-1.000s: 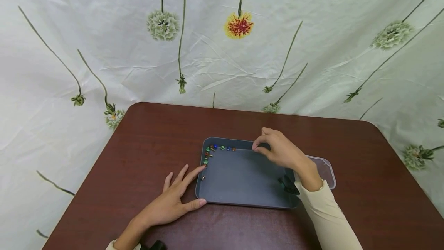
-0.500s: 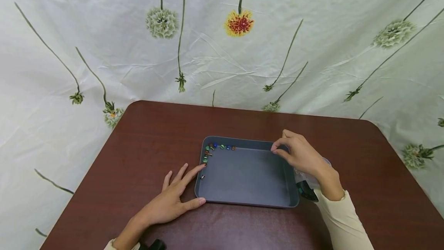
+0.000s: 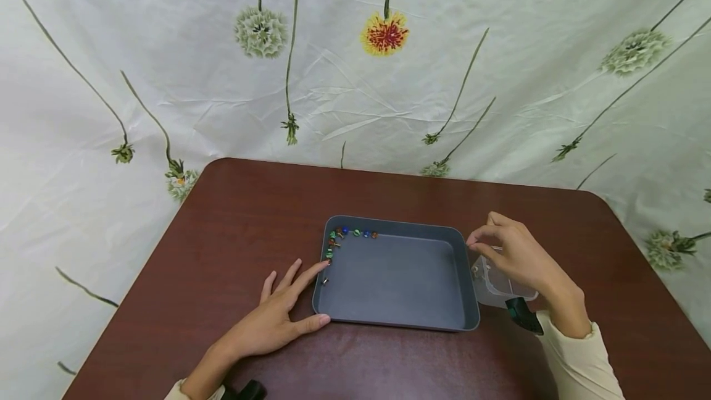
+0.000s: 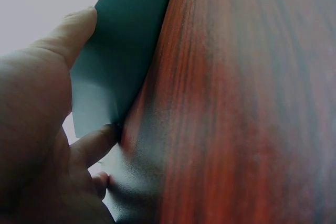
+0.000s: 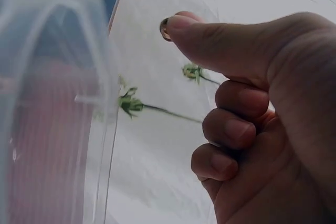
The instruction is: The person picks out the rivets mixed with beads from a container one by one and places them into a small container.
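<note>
One small round gold-toned piece [image 5: 165, 30] is pinched by the right hand [image 3: 521, 257] at three o'clock of the grey rectangular tray [image 3: 400, 283]; the left hand [image 3: 274, 325], fingers spread, touches its eight-o'clock rim.

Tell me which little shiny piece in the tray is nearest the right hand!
The orange-brown piece ending the row at the back of the tray; all others there sit farther left.
</note>
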`<state>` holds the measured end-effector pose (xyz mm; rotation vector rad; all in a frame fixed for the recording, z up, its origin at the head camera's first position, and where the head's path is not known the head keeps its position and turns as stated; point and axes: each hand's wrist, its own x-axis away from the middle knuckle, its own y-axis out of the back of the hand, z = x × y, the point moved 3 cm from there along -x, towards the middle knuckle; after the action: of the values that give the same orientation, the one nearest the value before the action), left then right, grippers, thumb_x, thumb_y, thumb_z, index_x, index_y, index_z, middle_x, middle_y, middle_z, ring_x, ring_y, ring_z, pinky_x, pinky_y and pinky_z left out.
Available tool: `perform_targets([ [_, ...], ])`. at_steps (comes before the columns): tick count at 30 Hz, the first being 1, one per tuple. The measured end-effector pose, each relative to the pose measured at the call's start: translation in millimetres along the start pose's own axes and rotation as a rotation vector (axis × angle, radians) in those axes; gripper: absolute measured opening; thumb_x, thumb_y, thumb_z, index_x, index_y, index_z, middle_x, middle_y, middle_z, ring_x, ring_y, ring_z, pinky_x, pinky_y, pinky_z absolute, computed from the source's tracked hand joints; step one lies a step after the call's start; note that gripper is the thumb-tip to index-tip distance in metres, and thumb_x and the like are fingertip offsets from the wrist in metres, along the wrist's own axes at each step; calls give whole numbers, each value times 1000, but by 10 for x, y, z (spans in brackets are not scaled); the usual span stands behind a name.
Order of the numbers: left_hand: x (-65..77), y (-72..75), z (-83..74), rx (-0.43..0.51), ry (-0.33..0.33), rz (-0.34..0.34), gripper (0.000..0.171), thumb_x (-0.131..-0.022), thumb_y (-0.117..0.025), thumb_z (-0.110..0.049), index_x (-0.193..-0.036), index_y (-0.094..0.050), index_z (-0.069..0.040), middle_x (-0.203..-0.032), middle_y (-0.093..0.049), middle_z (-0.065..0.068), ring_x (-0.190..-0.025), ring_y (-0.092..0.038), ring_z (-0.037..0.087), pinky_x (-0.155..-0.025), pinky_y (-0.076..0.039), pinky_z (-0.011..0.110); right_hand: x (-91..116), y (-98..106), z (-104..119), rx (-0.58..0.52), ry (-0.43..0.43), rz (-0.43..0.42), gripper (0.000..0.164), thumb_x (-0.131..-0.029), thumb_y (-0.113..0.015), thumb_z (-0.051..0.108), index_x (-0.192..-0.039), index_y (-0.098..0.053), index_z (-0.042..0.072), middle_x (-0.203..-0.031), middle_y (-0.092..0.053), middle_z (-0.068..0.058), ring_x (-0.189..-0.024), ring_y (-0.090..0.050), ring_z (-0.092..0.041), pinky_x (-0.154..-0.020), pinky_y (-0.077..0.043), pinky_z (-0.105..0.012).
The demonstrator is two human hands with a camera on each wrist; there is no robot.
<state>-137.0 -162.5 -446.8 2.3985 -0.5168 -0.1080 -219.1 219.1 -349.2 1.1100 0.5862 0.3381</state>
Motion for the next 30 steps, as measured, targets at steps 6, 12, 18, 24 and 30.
perform_targets([
  [6, -4, -7, -7, -3, 3, 3, 79, -84, -64, -52, -148, -19, -40, -152, -27, -12, -147, -2, 28, -107, 11, 61, 174, 58, -86, 1, -3, -18, 16, -77, -74, 3, -86, -73, 17, -73, -41, 12, -61, -37, -1, -54, -34, -16],
  [12, -6, -8, -13, -4, 3, 2, 80, -83, -63, -53, -148, -19, -40, -152, -27, -12, -147, -2, 28, -107, 11, 61, 269, 129, -136, 14, -8, -41, 21, -72, -77, 0, -87, -74, 14, -73, -43, 13, -60, -36, 2, -52, -33, -14],
  [18, -8, -4, -19, -6, -7, -6, 80, -83, -64, -52, -148, -20, -40, -152, -29, -11, -147, -2, 29, -106, 11, 61, 281, 169, -153, 33, -31, -31, 22, -71, -77, -1, -87, -74, 13, -73, -43, 12, -60, -37, 0, -52, -33, -15],
  [24, -10, -5, -5, -8, -3, -5, 80, -83, -64, -53, -148, -19, -40, -153, -27, -10, -147, -2, 29, -106, 11, 61, 309, 223, -185, 57, -66, -28, 19, -72, -78, 2, -86, -74, 14, -71, -42, 11, -59, -35, 0, -52, -33, -16],
  [30, -13, -8, -4, -15, 9, 2, 81, -82, -62, -58, -148, -20, -40, -153, -27, -9, -147, -3, 29, -107, 11, 61, 354, 274, -226, 76, -54, -59, 20, -69, -79, 0, -84, -74, 12, -70, -40, 11, -60, -32, 2, -52, -31, -15],
])
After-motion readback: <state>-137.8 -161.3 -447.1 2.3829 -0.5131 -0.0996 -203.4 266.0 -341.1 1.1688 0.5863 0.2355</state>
